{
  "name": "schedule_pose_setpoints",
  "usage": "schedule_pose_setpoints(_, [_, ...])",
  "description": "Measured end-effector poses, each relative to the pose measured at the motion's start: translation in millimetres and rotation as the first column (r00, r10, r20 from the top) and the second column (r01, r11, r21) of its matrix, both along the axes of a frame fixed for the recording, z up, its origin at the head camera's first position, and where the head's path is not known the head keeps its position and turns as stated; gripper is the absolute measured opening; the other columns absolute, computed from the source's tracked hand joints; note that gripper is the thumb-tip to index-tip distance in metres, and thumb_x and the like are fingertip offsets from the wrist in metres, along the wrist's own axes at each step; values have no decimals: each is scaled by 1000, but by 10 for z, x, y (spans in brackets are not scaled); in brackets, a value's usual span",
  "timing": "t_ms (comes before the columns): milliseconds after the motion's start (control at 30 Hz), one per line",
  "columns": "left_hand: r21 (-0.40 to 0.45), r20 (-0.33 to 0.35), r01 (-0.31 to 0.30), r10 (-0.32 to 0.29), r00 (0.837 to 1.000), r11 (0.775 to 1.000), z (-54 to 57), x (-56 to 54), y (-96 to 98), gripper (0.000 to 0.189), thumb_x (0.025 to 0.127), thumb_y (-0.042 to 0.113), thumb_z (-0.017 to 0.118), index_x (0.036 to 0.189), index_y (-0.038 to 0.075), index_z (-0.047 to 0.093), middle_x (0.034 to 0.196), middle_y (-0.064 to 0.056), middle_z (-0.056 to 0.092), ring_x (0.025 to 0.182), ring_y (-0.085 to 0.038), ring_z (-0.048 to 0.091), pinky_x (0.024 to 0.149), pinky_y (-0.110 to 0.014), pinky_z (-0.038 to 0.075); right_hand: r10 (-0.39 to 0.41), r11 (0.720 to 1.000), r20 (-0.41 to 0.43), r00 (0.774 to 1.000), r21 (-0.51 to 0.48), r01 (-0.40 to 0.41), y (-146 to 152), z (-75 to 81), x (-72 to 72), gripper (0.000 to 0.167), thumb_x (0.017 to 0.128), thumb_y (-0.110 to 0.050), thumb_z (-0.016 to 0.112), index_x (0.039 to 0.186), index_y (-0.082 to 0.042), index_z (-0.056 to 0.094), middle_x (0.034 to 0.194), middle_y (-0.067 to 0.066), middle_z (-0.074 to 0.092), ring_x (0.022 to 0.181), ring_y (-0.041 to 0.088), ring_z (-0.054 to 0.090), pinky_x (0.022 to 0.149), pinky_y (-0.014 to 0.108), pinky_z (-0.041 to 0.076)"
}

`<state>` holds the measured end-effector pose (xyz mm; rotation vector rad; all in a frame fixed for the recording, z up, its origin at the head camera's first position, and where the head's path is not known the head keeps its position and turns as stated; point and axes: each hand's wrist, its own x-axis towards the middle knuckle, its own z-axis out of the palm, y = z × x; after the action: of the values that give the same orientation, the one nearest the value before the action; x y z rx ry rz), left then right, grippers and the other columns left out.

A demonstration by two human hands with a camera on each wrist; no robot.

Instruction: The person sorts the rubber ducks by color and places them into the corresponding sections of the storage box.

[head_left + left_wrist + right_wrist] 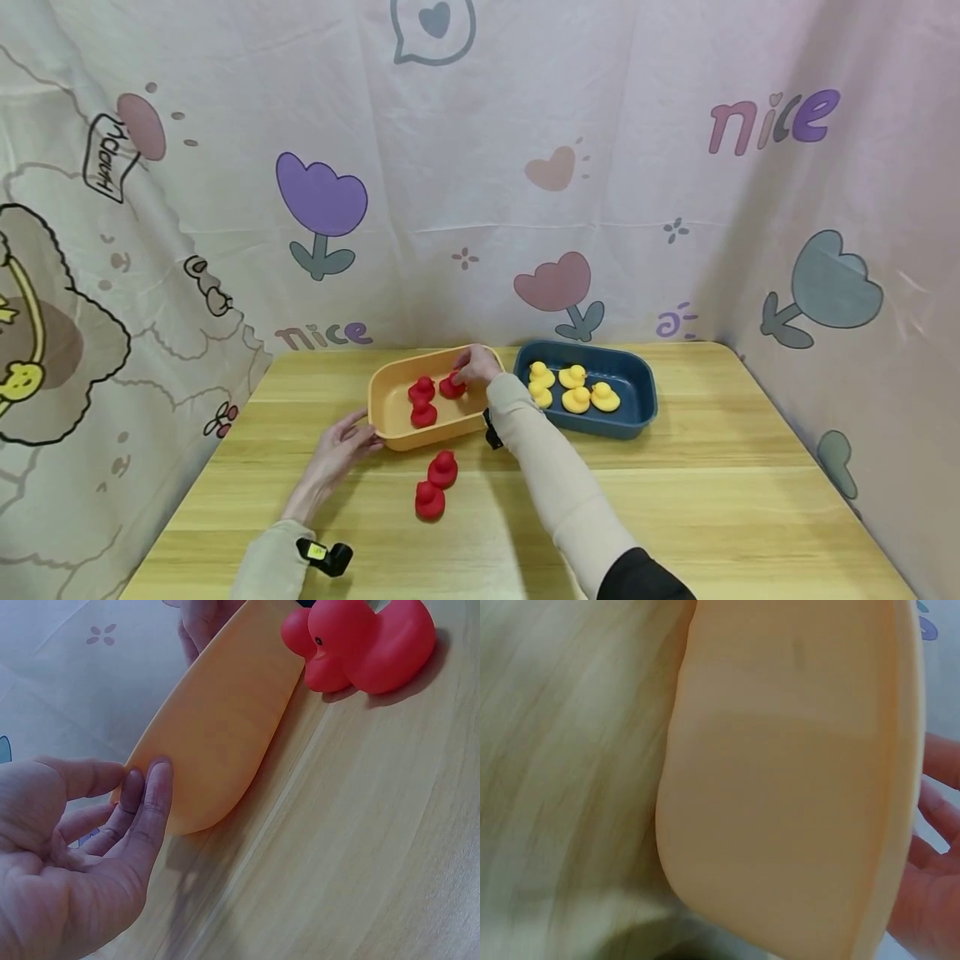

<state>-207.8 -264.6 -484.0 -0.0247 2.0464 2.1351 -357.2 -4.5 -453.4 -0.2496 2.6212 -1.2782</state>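
My left hand pinches the front left corner of an orange basket; in the left wrist view thumb and fingers grip its rim. My right hand reaches over the basket's right side, its fingertips round a red rubber duck inside. The right wrist view shows this hand partly hidden behind the basket wall, and no duck. Two other red ducks, one behind and one in front, sit in the basket. On the table before it stand two more red ducks.
A dark blue basket holding several yellow rubber ducks stands right of the orange one, close to the right forearm. Both baskets are near the back edge of the wooden table. A printed curtain hangs behind.
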Motion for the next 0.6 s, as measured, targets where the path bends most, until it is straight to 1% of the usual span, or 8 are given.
schedule_pose_setpoints(67, [-8, 4, 0, 0, 1000, 1000, 6, 1, 11, 61, 106, 5, 47, 157, -8, 16, 109, -2, 69, 91, -2, 69, 90, -17, 60, 10, 1000, 5, 1000, -18, -10, 34, 19, 12, 32, 81, -2, 80, 111, 2, 72, 116, 18, 71, 93, 24, 63, 91, 32, 62])
schedule_pose_setpoints(167, [-10, 6, -3, 4, 1000, 1000, 14, 2, 13, 61, 106, 4, 46, 157, -8, 16, 108, -1, 69, 91, -2, 69, 90, -17, 60, 47, 996, -8, 999, -80, -47, 82, 78, 34, 34, 84, 0, 77, 117, 6, 69, 120, 22, 69, 96, 27, 63, 91, 33, 62])
schedule_pose_setpoints(233, [-13, 5, -2, 2, 1000, 1000, 14, 3, 12, 61, 105, 4, 46, 157, -8, 15, 107, 0, 68, 91, -2, 68, 91, -18, 60, 85, 989, -33, 996, -118, -89, 120, 128, 62, 35, 84, 1, 76, 118, 9, 68, 120, 25, 68, 96, 28, 63, 88, 33, 63])
schedule_pose_setpoints(333, [-11, 4, 2, -2, 1000, 1000, 10, 4, 8, 62, 106, 5, 46, 157, -8, 15, 107, 1, 68, 91, -2, 68, 92, -18, 60, 149, 977, -96, 984, -141, -162, 176, 181, 119, 34, 85, 0, 76, 117, 9, 68, 115, 26, 69, 92, 26, 63, 80, 29, 64])
schedule_pose_setpoints(400, [-6, 5, -2, 2, 1000, 1000, 9, 7, 6, 62, 106, 4, 46, 157, -8, 15, 107, 1, 68, 92, -2, 68, 91, -18, 60, 198, 966, -145, 969, -142, -218, 206, 207, 180, 30, 85, -1, 76, 114, 8, 69, 109, 24, 70, 88, 23, 64, 73, 25, 63])
schedule_pose_setpoints(467, [1, 6, -7, 7, 1000, 1000, 5, 6, 7, 61, 105, 4, 46, 157, -8, 15, 107, 1, 68, 92, -2, 68, 91, -18, 60, 236, 952, -204, 950, -145, -268, 233, 211, 249, 26, 86, -2, 76, 111, 6, 71, 102, 21, 71, 84, 20, 64, 69, 20, 59])
schedule_pose_setpoints(600, [13, -2, -18, 18, 1000, 1000, -6, 3, 11, 61, 105, 3, 47, 157, -9, 17, 107, -1, 69, 92, -4, 69, 89, -17, 60, 296, 919, -299, 907, -170, -356, 278, 178, 441, 20, 87, -4, 76, 107, 1, 73, 98, 19, 73, 78, 12, 63, 69, 16, 55])
